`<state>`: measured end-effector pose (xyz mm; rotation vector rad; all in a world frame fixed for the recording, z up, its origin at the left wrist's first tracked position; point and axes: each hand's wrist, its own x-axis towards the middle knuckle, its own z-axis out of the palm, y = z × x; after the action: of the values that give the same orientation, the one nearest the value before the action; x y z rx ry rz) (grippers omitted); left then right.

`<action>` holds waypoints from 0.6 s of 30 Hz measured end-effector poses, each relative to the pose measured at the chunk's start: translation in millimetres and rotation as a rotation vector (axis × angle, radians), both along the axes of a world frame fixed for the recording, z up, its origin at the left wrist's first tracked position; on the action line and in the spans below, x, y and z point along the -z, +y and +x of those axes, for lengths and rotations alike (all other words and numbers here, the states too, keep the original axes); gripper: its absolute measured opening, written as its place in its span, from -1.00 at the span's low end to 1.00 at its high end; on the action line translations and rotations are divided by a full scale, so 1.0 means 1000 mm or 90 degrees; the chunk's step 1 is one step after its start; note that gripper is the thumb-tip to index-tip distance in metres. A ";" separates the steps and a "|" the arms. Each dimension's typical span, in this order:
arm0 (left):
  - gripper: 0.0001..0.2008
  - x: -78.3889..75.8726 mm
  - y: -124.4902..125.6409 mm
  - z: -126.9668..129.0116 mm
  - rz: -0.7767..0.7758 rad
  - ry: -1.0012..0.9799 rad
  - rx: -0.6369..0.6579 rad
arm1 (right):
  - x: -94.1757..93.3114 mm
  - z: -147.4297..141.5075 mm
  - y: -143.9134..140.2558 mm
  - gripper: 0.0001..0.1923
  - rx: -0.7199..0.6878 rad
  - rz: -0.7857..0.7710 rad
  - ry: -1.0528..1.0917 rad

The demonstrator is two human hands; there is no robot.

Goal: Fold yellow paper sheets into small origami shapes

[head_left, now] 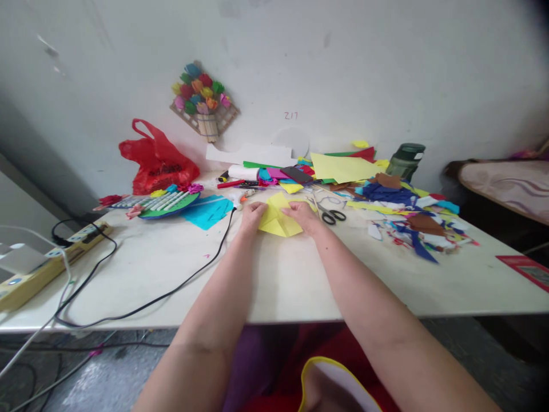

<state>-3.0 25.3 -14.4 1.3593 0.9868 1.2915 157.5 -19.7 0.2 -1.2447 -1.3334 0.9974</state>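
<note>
Both hands on the yellow paper (278, 220) mid-tabletop (278, 274): left hand (252, 216) and right hand (302, 215) press its edges, fingers together and flat; scissors (330, 214) just beside the right.

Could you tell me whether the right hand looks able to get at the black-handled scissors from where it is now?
Probably yes. The right hand rests on the yellow paper, and the scissors lie on the table just to its right, with nothing between them.
</note>
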 end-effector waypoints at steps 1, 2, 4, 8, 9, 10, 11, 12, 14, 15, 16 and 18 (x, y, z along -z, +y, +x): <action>-0.82 0.000 0.000 0.000 -0.001 -0.002 0.002 | -0.001 0.000 -0.001 -0.82 0.003 0.007 -0.003; -0.82 0.000 0.000 0.000 -0.003 -0.004 0.005 | -0.001 0.000 -0.001 -0.83 0.006 0.014 -0.008; -0.81 0.001 0.001 0.000 -0.007 -0.008 0.006 | -0.001 0.000 -0.002 -0.83 0.008 0.029 -0.021; -0.80 0.003 0.002 -0.001 -0.006 -0.007 0.004 | 0.000 0.000 -0.001 -0.79 0.001 0.052 -0.045; -0.80 0.003 0.002 -0.001 -0.005 -0.005 0.003 | 0.000 0.000 -0.001 -0.78 -0.001 0.058 -0.047; -0.81 0.002 0.002 0.000 -0.005 -0.003 0.001 | 0.000 0.000 0.000 -0.76 -0.001 0.064 -0.048; -0.81 0.002 0.002 0.000 -0.004 -0.003 -0.001 | 0.000 0.000 0.000 -0.74 0.003 0.071 -0.048; -0.82 0.001 0.001 0.000 -0.004 -0.003 -0.003 | 0.000 0.000 0.000 -0.73 0.007 0.077 -0.048; -0.84 -0.001 -0.001 0.001 -0.002 -0.005 -0.007 | 0.000 0.000 0.000 -0.74 0.009 0.078 -0.031; -0.85 -0.002 -0.002 0.001 -0.001 -0.006 -0.008 | 0.000 -0.001 0.000 -0.77 0.004 0.072 -0.012; -0.85 -0.004 -0.004 0.001 -0.001 -0.007 -0.008 | 0.000 -0.001 0.000 -0.80 -0.006 0.062 0.014; -0.85 -0.006 -0.006 0.002 -0.001 -0.008 -0.008 | -0.001 -0.002 0.000 -0.79 -0.029 0.041 0.067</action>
<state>-1.4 19.6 -8.7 1.3443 0.9901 1.3070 155.2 -20.1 1.1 -1.1038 -1.3065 1.0300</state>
